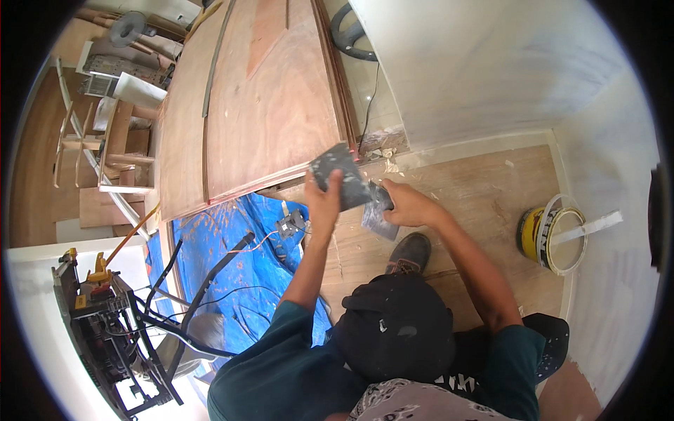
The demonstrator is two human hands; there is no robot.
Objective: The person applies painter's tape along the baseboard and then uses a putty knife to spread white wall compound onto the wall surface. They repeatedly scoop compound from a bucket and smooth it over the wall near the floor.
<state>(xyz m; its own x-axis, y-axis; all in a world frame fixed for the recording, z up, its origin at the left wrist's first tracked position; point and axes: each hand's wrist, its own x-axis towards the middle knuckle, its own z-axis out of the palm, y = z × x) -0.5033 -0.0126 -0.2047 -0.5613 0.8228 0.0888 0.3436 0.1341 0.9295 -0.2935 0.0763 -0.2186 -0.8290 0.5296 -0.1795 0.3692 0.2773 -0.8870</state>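
Observation:
My left hand grips a flat, dark grey square plate, spotted with pale filler and tilted up in front of me. Close by its right edge is my right hand, closed round the dark handle of a putty knife with a wide, smeared blade. The knife's upper part reaches the lower right edge of the plate; I cannot tell whether they touch. A yellow and black bucket with a pale rim stands to the right on the wooden floor. Across its opening lies a long whitish stick or tool.
Large plywood sheets are stacked ahead. A blue tarp with debris and a small grey box spreads at left, beside a black stand-mounted machine. Pale walls close off the right. Wood scraps lie far left.

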